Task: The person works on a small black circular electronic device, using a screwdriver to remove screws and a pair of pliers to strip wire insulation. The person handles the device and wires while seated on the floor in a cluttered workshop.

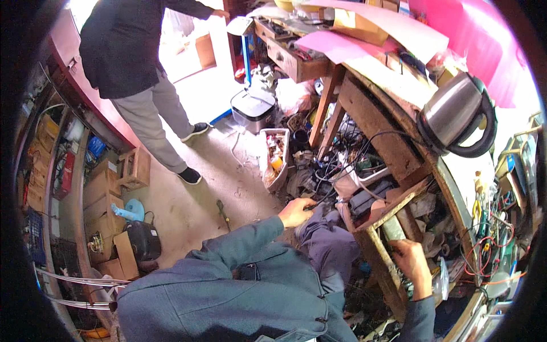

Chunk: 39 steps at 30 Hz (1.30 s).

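Note:
My left hand (297, 212) is above my knee, fingers pressed together at a small dark piece that I cannot make out. A black cable (336, 181) loops close by its fingertips. My right hand (411, 263) is inside a pulled-out wooden drawer (380, 263), beside its worn left wall. Its fingers are curled, and what they grip, if anything, is hidden. Mixed small parts and scraps fill the drawer around it. A clear plastic piece (442, 279) lies by the right wrist.
A steel kettle (456, 111) stands on the workbench (393, 94) at right, with pliers and red wires (489, 251) nearer me. Under the bench is piled clutter. A white bin (265, 176) and a screwdriver (223, 215) are on the floor. Another person (142, 74) stands at far left.

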### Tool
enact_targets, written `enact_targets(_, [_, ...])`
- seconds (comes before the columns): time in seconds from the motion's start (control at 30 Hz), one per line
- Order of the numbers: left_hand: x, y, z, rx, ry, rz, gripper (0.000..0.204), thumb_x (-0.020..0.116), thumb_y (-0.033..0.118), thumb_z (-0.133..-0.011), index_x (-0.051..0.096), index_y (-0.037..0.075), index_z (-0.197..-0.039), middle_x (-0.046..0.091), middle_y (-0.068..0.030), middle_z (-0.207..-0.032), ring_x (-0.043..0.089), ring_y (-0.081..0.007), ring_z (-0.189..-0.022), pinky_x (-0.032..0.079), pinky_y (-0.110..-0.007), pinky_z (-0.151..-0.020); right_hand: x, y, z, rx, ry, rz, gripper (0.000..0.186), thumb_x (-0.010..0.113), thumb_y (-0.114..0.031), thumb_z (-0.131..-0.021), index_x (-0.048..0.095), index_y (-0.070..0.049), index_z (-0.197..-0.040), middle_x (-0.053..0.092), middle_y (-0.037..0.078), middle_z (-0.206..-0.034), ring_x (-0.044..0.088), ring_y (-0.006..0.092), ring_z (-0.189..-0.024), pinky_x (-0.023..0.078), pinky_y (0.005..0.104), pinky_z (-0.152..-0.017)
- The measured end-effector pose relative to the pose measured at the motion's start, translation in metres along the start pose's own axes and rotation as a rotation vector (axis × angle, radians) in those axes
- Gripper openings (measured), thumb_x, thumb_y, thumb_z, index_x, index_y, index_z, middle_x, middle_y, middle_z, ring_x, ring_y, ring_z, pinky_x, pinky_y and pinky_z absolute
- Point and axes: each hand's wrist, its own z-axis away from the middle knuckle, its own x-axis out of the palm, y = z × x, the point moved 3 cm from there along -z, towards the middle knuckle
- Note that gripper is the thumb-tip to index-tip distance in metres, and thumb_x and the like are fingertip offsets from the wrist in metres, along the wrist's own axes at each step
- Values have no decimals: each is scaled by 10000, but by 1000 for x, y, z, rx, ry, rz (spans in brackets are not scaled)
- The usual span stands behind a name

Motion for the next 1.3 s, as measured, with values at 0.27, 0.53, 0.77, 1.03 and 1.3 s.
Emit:
enact_targets(0.27, [4, -7, -1, -26, 22, -6, 437, 689, 112, -857, 627, -53, -1257, 719, -161, -1127, 687, -192, -904, 557, -342, -807, 15, -5, 8, -59, -107, 228, 197, 651, -82, -802, 736, -83, -980, 687, 171, -814, 685, 383, -782, 548, 437, -697])
enact_targets(0.53, [4, -27, -26, -85, -16, -26, 402, 684, 110, -850, 659, -19, -1229, 733, -104, -981, 670, -166, -844, 543, -318, -756, 2, -6, -16, -66, 49, 217, 187, 661, -150, -830, 700, -104, -1007, 680, 163, -818, 683, 361, -765, 553, 469, -681])
enact_targets(0.77, [24, -47, -68, -5, 40, -130, 383, 713, 88, -805, 671, -26, -1169, 726, -112, -990, 678, -191, -897, 514, -303, -826, 15, -2, -15, -84, 206, -101, 170, 649, -169, -866, 707, -87, -1003, 709, 144, -903, 690, 356, -855, 553, 451, -740])
enact_targets(1.03, [66, 205, -51, 596, 365, -95, 192, 654, 81, -934, 701, -16, -1093, 722, -155, -952, 695, -244, -842, 536, -344, -787, 25, -2, -11, -80, 219, -210, 144, 656, -137, -841, 705, -73, -960, 701, 166, -855, 688, 369, -827, 544, 459, -730])
enact_targets(1.3, [172, 387, -82, 1240, -24, -460, 209, 615, 40, -914, 683, 45, -1112, 691, -150, -1011, 658, -328, -967, 538, -399, -824, 24, 2, -13, -50, 164, -231, 192, 644, -153, -852, 718, -88, -1016, 718, 188, -926, 696, 386, -883, 557, 480, -786])
